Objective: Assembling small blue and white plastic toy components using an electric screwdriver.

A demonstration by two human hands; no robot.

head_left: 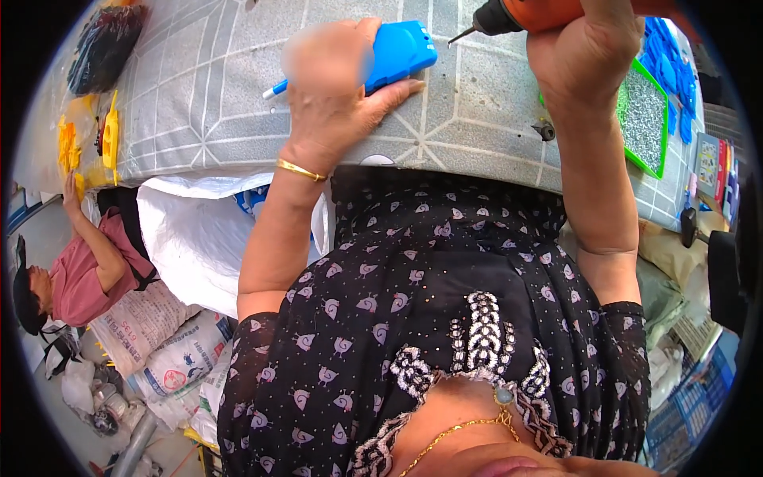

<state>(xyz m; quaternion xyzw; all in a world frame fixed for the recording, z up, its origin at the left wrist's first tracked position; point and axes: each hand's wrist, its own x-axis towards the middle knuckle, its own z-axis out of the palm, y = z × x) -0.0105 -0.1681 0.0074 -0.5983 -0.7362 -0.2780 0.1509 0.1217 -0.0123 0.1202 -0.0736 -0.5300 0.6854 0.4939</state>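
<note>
My left hand (338,111) is closed around a blue plastic toy-like housing (404,54) and presses it on the grey patterned tablecloth. A thin blue rod with a white tip (274,89) sticks out on the left side of that hand. My right hand (584,60) grips an orange and black power screwdriver (540,12), partly cut off by the upper edge. Its thin bit (461,36) points left toward the housing, a short gap apart from it. On the cloth below the screwdriver lies a small dark metal piece (544,130).
At right stands a green tray (642,162) of small silver screws, beside a pile of blue plastic parts (671,67). Yellow parts (110,139) and a black bag (107,49) lie at left, near a co-worker (91,266). A white sack (187,238) hangs open at the table edge.
</note>
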